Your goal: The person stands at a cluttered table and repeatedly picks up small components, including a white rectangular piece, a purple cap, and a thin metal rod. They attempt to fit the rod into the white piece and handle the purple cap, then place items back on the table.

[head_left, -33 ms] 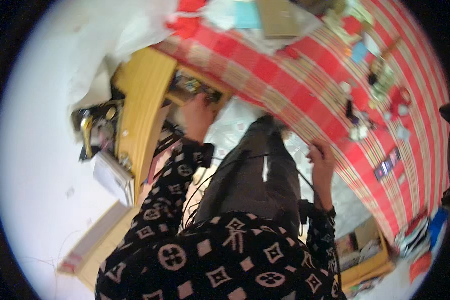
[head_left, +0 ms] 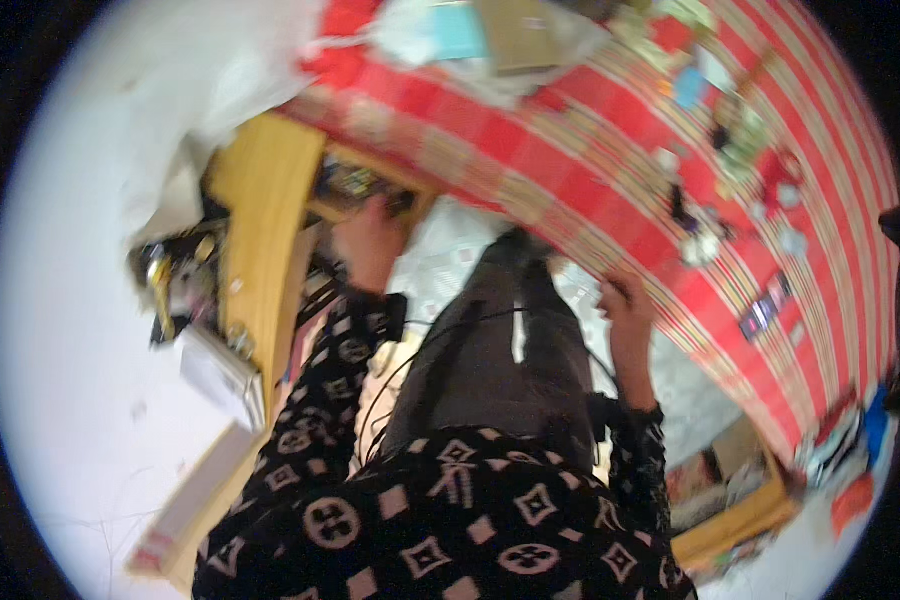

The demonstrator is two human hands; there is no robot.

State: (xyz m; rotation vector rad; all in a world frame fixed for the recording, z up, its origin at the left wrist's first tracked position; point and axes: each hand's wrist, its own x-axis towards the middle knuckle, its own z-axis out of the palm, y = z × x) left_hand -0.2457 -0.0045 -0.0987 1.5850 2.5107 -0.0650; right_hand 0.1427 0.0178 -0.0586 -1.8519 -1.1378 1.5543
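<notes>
My left hand (head_left: 372, 243) reaches to an open wooden drawer (head_left: 422, 207). Its fingers are smeared by motion and lie against the small mixed items (head_left: 352, 182) inside, so what they hold, if anything, is unclear. Beside the striped bedspread's edge hangs my right hand (head_left: 630, 312), its fingers loosely bent and slightly apart, with nothing visible in them. Each wrist carries a dark band, and a thin black cable (head_left: 450, 322) runs across my dark trousers between them.
The drawer belongs to a yellow wooden cabinet (head_left: 270, 180) by the white wall. Books (head_left: 220, 375) lean at its left. A red striped bedspread (head_left: 560, 225) carries a phone (head_left: 765, 308), a brown box (head_left: 518, 38) and scattered small things. A wooden box (head_left: 735, 525) lies lower right.
The whole view has shifted a little, with the scene sliding left in the picture. My left hand stays at the drawer and my right hand stays by the bed edge.
</notes>
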